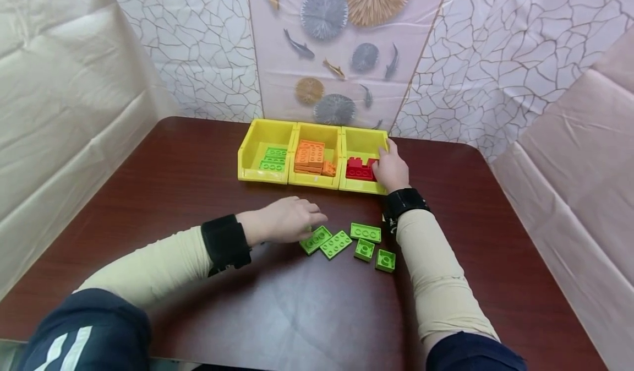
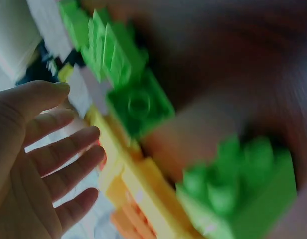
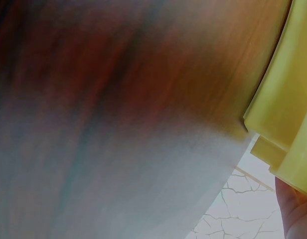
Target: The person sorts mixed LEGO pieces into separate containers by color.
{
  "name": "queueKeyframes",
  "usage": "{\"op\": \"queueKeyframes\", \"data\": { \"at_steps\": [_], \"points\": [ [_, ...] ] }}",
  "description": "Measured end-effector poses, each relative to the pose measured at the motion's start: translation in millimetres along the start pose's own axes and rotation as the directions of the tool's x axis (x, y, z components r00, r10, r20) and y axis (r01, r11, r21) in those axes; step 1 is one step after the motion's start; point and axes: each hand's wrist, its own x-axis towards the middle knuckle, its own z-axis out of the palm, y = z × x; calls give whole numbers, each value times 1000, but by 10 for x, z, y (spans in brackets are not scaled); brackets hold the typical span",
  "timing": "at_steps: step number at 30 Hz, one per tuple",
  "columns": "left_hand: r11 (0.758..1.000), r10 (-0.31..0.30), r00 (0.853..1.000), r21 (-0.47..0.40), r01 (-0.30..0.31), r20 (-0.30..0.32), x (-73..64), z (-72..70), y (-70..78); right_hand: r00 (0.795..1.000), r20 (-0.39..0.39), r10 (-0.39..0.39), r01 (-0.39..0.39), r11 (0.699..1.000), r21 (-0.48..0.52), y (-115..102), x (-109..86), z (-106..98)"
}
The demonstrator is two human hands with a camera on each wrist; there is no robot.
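My left hand point(image 1: 289, 219) hovers over the table beside several loose green toy bricks point(image 1: 337, 244), its fingers spread loosely with nothing in them. In the left wrist view, green bricks point(image 2: 138, 103) lie past the fingertips, some blurred. My right hand point(image 1: 393, 171) grips the right side wall of the rightmost yellow bin point(image 1: 365, 136), the thumb side over the inside. Red bricks point(image 1: 358, 171) lie in that bin, partly covered by this hand. The right wrist view shows only part of the hand point(image 3: 298, 209) against the yellow wall point(image 3: 280, 109).
Two more yellow bins stand joined in the row: the middle one holds orange bricks point(image 1: 310, 156), the left one green bricks point(image 1: 273, 159). The row sits toward the back of the dark brown table point(image 1: 198, 156). Patterned cloth point(image 1: 208, 46) hangs behind and at the sides.
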Motion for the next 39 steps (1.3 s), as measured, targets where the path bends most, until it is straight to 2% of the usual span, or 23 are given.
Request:
{"op": "queueKeyframes", "data": {
  "at_steps": [4, 8, 17, 20, 24, 26, 29, 32, 35, 39],
  "points": [
    [996, 21, 1000, 83, -22, 15, 51, 92, 103, 1000, 5, 4, -4, 1000, 2, -7, 0, -4],
    [993, 27, 1000, 119, -27, 2, 73, 149, 162, 1000, 1, -1, 1, 1000, 4, 2, 5, -4],
    [993, -48, 997, 112, 41, 65, 86, 222, 222, 1000, 4, 2, -2, 1000, -1, 3, 21, 0],
    [994, -42, 999, 103, 39, 27, 74, 235, 217, 1000, 9, 2, -2, 1000, 2, 1, 12, 2],
    [996, -16, 997, 89, 23, -79, 60, 199, 195, 1000, 4, -2, 2, 1000, 2, 9, 6, 5],
    [997, -10, 992, 69, 18, -122, 53, 136, 169, 1000, -1, -3, 3, 1000, 1, 16, 9, 4],
    [999, -42, 990, 20, 45, -138, 23, 29, 66, 1000, -3, -2, 2, 1000, 3, 18, 8, -1],
    [992, -129, 985, -26, 127, -113, -66, -87, -109, 1000, -1, 2, -2, 1000, 8, 14, 3, -5],
    [969, -240, 967, -75, 234, -81, -202, -145, -322, 1000, 7, 6, -6, 1000, 15, 9, -1, -8],
    [939, -337, 940, -92, 331, -55, -356, -183, -587, 1000, 2, 0, 0, 1000, 18, 8, -4, -15]
  ]
}}
